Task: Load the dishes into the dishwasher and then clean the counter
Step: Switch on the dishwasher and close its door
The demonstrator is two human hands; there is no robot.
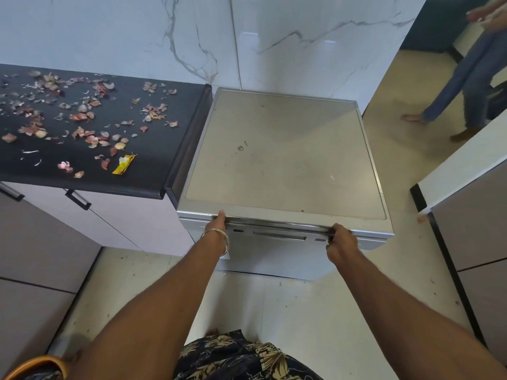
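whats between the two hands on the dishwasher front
In the head view, only the top edge of the dishwasher door spans between the left hand and right hand: a dark strip with a recessed slot beneath.

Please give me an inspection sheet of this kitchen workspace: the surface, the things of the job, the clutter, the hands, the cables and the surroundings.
Surface: black counter, littered; grey dishwasher top with small stains.
Job's things: dishwasher stands right of the counter, its door at most slightly ajar; no dishes in view.
Clutter: onion peels scattered across the counter; a yellow wrapper near its front edge.
Hands: left hand and right hand both grip the door's top edge.
Cables: nothing seen.
Surroundings: marble wall behind; cabinets under the counter; another person's legs at upper right; tiled floor.
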